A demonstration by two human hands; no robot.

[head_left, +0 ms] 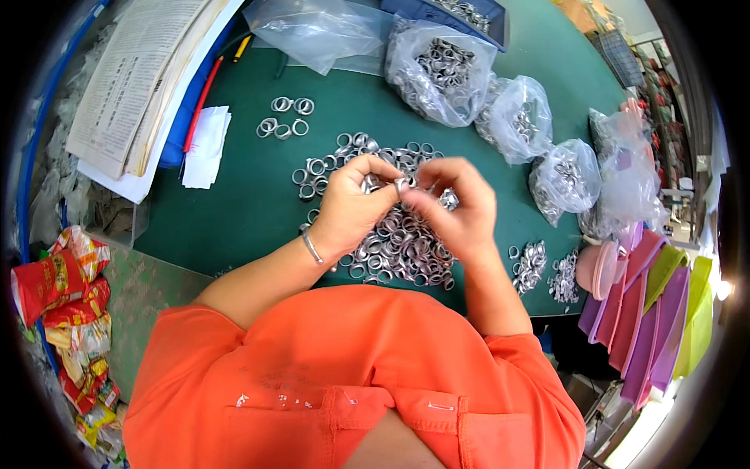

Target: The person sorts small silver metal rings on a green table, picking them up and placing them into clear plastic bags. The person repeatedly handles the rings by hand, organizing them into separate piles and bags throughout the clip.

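Observation:
Just above a heap of small metal rings (398, 250) on the green table, my hands are close together. My left hand (353, 202), with a silver bangle at the wrist, pinches one metal ring (400, 186) between thumb and fingers. On the right side of that ring, my right hand (466, 205) has its thumb tip at or against it. Its fingers are curved and apart from the thumb, slightly blurred, with nothing visible gripped in them.
Several rings (283, 130) lie apart at the upper left. Clear bags of metal parts (441, 66) line the far right, near a blue bin (500, 19). Two small piles (530, 267) sit right, beside a pink container (595, 270). Papers (133, 86) and a red pen (203, 105) are left.

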